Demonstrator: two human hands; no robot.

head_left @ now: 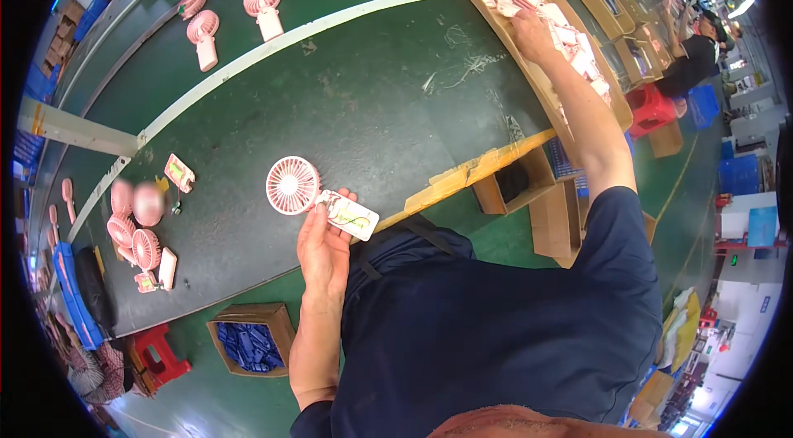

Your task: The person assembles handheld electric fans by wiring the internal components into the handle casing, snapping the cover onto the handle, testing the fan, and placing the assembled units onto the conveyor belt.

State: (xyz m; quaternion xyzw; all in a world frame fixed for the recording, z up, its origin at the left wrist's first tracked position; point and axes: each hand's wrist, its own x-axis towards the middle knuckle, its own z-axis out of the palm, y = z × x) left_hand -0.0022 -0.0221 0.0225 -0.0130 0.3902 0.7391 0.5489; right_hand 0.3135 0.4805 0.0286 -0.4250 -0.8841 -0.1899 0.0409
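Observation:
My left hand [325,244] is closed on the handle of a pink handheld fan [292,184] near the table's front edge. The handle lies uncovered, with its pale inside and a yellow-green part facing up. The fan's round slatted head points away to the left. Far to the right, my right hand [534,35] reaches into a long cardboard box [625,118] filled with pink plastic pieces [570,35]. Its fingertips are down among the pieces, and I cannot make out what they hold, if anything.
Several pink fan parts [145,249] lie in a cluster at the table's left end, beside an opened handle piece [179,173]. Assembled pink fans [264,12] rest beyond the white rail [306,32]. A carton of blue packs [250,347] stands on the floor.

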